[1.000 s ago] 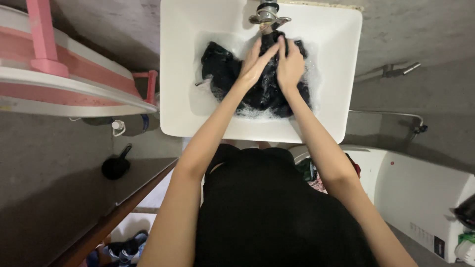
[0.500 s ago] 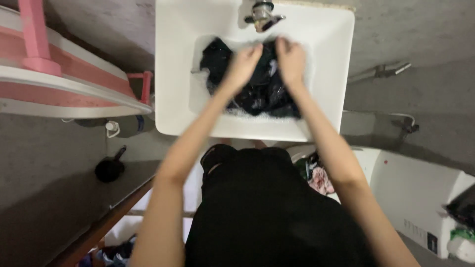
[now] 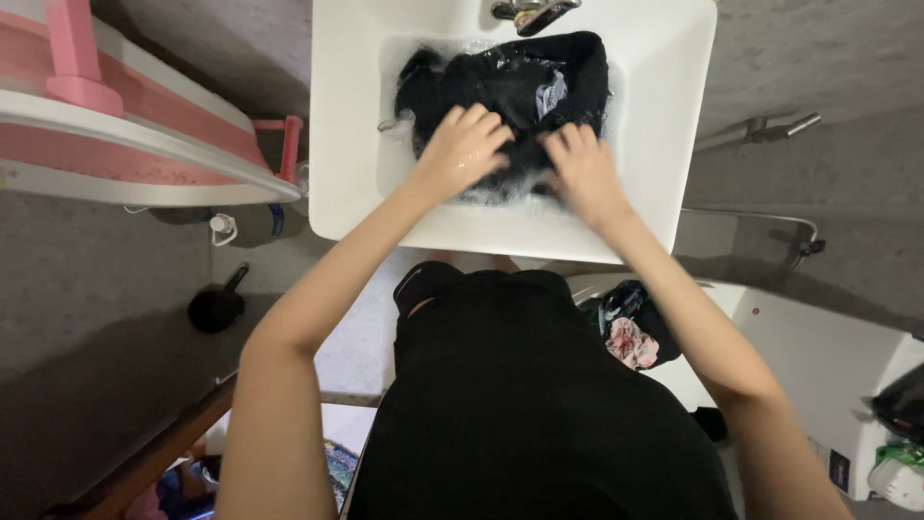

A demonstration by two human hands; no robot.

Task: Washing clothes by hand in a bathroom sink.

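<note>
A small dark rectangular label [image 3: 839, 471] sits on the white appliance [image 3: 818, 356].

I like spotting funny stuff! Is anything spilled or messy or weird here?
Nothing spilled: the suds stay inside the sink, where the left hand and right hand press a black cloth. One messy spot: clothes bulge out of the white tub's opening.
</note>
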